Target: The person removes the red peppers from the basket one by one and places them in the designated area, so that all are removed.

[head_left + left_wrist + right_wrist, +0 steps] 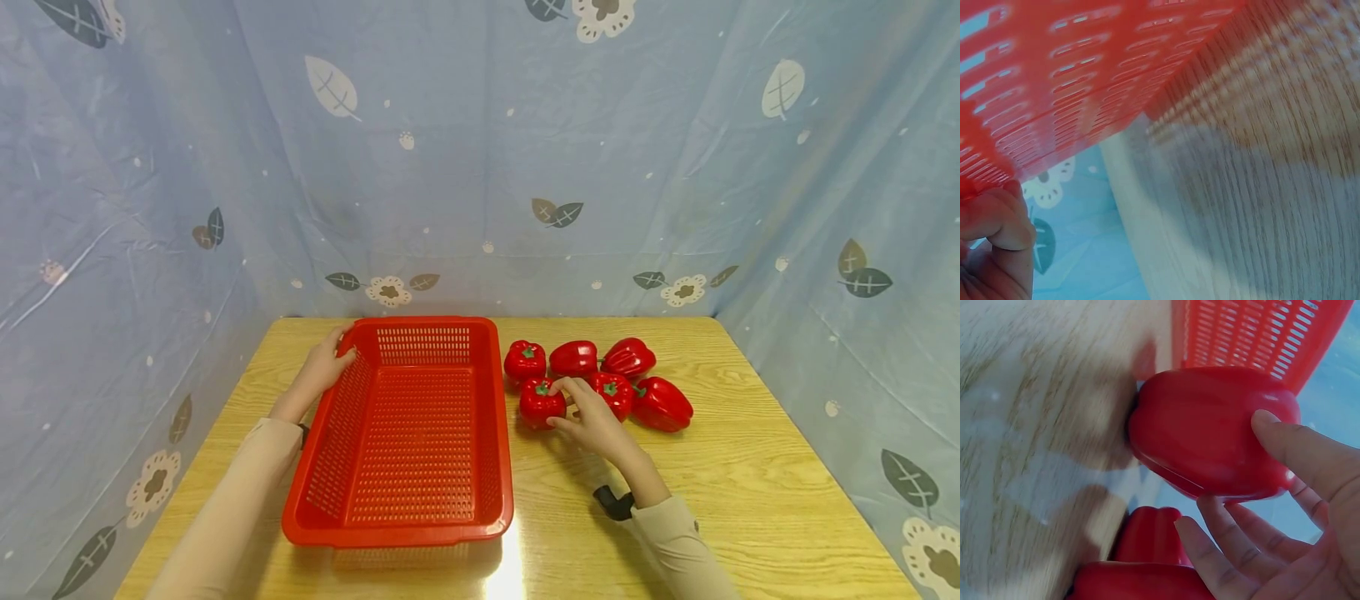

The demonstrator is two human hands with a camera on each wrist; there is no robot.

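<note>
On the left of the table a red plastic basket (pixel 420 537) with slotted walls stands with nothing in it. My left hand (pixel 324 364) grips its left rim near the far corner; in the left wrist view the curled fingers (pixel 1004 219) hold the basket's edge. To the right of the basket, my right hand (pixel 592 419) has thumb and fingers around a red bell pepper (pixel 536 408) with a green stem. The right wrist view shows the thumb (pixel 1285 434) on one side of this pepper (pixel 1197 431) and fingertips against the other.
Several more red bell peppers lie grouped close by: one upright pepper (pixel 525 362) behind, another (pixel 615 396) just right of my hand, and a lying pepper (pixel 663 405) farthest right. A blue patterned curtain (pixel 480 167) surrounds the wooden table (pixel 750 500) at the back and sides.
</note>
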